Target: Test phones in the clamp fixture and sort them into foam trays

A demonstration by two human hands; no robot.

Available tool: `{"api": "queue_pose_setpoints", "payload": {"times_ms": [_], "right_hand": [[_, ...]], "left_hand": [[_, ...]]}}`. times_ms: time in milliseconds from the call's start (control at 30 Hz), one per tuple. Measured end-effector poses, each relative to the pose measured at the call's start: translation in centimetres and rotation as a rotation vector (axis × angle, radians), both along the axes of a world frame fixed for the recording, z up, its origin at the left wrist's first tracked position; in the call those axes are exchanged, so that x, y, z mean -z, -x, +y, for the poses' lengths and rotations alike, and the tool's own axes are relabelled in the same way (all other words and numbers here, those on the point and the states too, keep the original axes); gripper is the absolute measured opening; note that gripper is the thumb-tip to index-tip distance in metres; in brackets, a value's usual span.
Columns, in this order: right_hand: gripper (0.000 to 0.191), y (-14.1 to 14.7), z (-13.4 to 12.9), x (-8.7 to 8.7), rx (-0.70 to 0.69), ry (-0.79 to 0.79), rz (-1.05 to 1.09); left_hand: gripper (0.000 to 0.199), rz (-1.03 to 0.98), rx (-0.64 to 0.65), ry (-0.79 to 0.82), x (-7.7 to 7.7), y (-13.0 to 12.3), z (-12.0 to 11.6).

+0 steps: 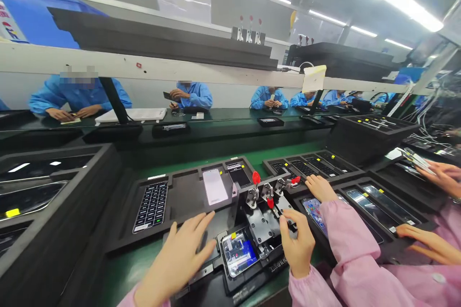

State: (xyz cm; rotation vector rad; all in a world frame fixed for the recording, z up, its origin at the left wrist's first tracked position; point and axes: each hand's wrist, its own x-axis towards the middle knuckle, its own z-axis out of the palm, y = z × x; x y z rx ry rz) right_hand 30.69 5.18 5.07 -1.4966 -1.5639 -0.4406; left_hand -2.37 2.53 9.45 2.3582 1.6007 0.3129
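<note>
A black clamping fixture [261,225] with metal plates and red-tipped toggle clamps [256,178] stands before me. In its front bed lies a phone [239,253], with a yellow tag and a blue area. My left hand [185,249] is open, fingers spread, just left of the phone and above the bench. My right hand [299,240] is at the right side of the metal plates, its thumb and fingertips curled close together; anything between them is too small to make out. Behind the left hand, a black tray [182,201] holds a pale phone panel [215,187] and a key-patterned phone [151,206].
From the right, a co-worker's pink-sleeved arm [351,244] reaches past the fixture near a phone tray [392,187]. Another hand [444,177] holds slim items. Stacked black trays [86,211] flank the left. A shelf [201,69] crosses ahead, with blue-clad people beyond.
</note>
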Motion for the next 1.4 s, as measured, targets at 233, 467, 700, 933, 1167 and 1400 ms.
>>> {"api": "queue_pose_setpoints", "payload": {"times_ms": [233,467,700,933,1167,1400], "right_hand": [[0.020,5.3,-0.3,-1.8,-0.150,0.098,0.315],[0.015,5.2,-0.3,-2.4,-0.195,0.141,0.334],[0.014,5.6,0.1,-2.4,-0.200,0.126,0.322],[0.016,5.6,0.1,-1.8,-0.188,0.123,0.293],[0.019,5.6,-0.2,-1.6,-0.178,0.145,0.296],[0.018,5.3,-0.2,-1.6,-0.211,0.208,0.288]], "left_hand": [[0.072,-0.247,0.057,0.023,6.0,-2.0,-4.5],[0.067,-0.323,0.067,-0.015,7.3,-2.2,-4.2],[0.062,-0.332,0.060,-0.016,7.9,-2.5,-4.2],[0.059,-0.220,0.084,-0.060,6.5,-2.2,-4.2],[0.044,0.103,-0.187,-0.216,3.9,-1.2,8.9],[0.045,0.229,-0.312,-0.230,6.5,0.0,17.3]]}}
